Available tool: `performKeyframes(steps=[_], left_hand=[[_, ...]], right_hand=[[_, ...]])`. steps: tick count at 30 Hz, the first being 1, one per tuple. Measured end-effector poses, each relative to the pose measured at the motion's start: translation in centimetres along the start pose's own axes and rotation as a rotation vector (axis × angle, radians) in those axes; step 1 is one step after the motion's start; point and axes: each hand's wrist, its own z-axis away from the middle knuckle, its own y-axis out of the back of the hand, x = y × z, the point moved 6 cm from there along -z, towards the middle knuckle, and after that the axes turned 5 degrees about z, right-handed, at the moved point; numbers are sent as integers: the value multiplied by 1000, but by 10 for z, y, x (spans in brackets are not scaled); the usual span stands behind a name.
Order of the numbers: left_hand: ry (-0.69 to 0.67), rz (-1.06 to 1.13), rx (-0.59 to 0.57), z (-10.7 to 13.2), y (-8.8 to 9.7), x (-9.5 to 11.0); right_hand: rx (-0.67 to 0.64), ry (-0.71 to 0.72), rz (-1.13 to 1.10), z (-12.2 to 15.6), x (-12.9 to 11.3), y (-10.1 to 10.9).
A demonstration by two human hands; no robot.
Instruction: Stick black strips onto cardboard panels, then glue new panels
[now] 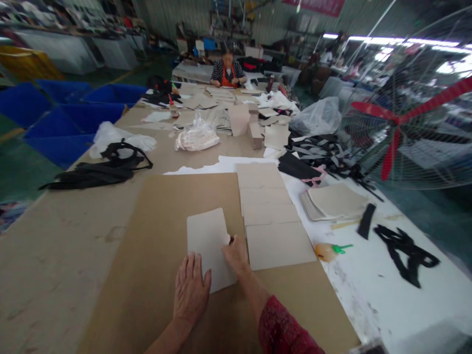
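Observation:
A pale beige rectangular panel (206, 236) lies on a large brown board (155, 236) in front of me. My left hand (191, 290) rests flat on its lower left edge, fingers stretched out. At the panel's right edge, my right hand (236, 255) is closed; a small dark bit shows at its fingers, too little to name. Just right of that hand, several similar panels (276, 243) lie overlapped in a column. An orange squeeze bottle with a green nozzle (328, 251) lies on its side beyond them.
A stack of panels (337, 201), black strips (405, 250) and a red-bladed fan (394, 120) are on the right. Black straps (96, 172) and blue bins (70, 128) are on the left. A bagged bundle (197, 137) sits ahead; a person (227, 73) sits at the far end.

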Motion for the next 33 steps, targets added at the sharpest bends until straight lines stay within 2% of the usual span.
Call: performKeyframes(steps=[3,5,8,11,13,15,17,21,28,33], left_hand=[[-49,107,5,0,3,-1],[-104,208,11,6,5,-3],[-221,357,-59,26,3,-3],[-307,402,-141,45,-1,-1],[-293,391,-145,49,-2,-1],[-237,378,-137,45,-2,0],[-186,365,-130,40,-2,3],[-153,329,-125,33,3,10],[-152,227,-168,31,7,18],[-157,195,-158,35,-1,8]], right_hand=[[-94,-31,-13,0,0,2],[-160,-24,-37,9,6,16],[-283,34,-60,33,31,61],[-434,81,-2,55,77,118],[-488,74,90,58,111,151],[-503,74,186,51,139,170],[-497,89,258,37,159,176],[-470,131,343,13,178,168],[-406,201,456,2,180,161],[-373,249,498,-1,176,158]])
